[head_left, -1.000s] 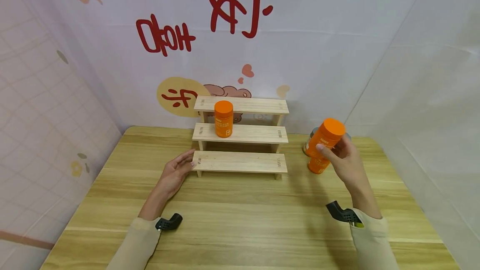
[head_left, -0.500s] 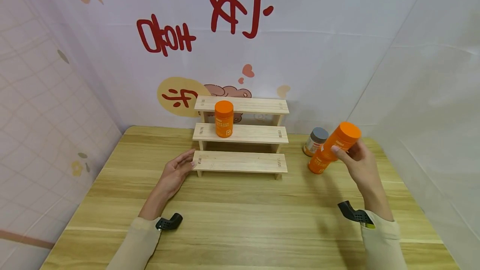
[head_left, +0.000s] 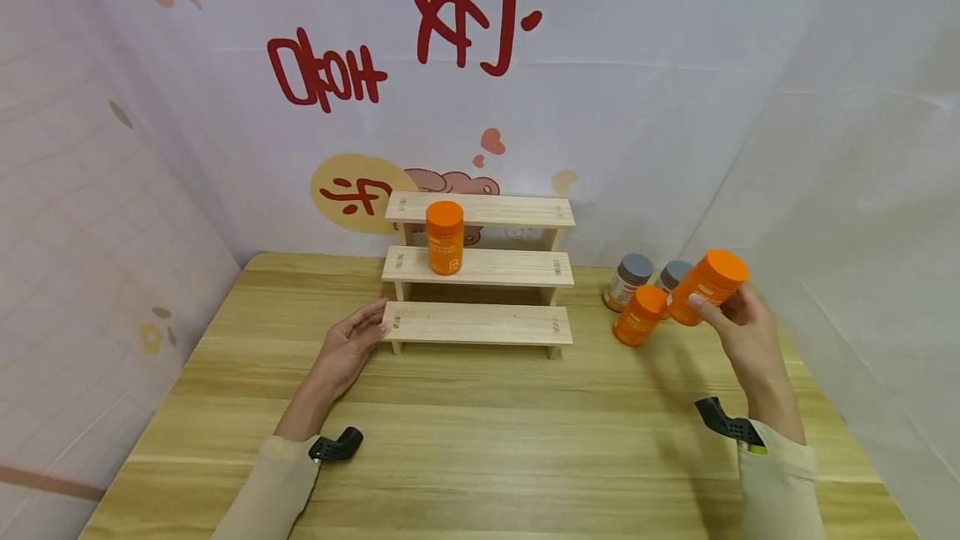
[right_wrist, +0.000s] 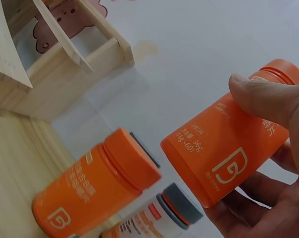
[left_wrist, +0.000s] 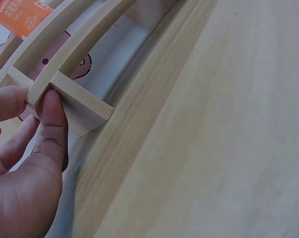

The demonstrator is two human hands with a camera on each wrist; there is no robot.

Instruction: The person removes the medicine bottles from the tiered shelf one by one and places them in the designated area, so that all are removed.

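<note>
My right hand (head_left: 752, 342) grips an orange pill bottle (head_left: 707, 286), tilted and held above the table at the far right. In the right wrist view the thumb lies along the side of the held bottle (right_wrist: 224, 144), with fingers behind it. Just left stands a second orange bottle (head_left: 641, 317) on the table. My left hand (head_left: 347, 350) pinches the left end of the lowest board on a three-step wooden display rack (head_left: 480, 323); the left wrist view shows thumb and fingers around the board's end (left_wrist: 45, 84). Another orange bottle (head_left: 445, 238) stands upright on the middle step, left of centre.
Two grey-capped bottles, one at the back (head_left: 628, 282) and one partly hidden (head_left: 673, 275), stand behind the orange bottle on the right. A printed white backdrop (head_left: 637, 107) rises behind the wood-grain table (head_left: 480, 440), with white sheets on both sides.
My right hand has moved right and slightly down with the orange bottle, away from the standing one, uncovering the grey-capped bottles. My left hand stays at the rack's end.
</note>
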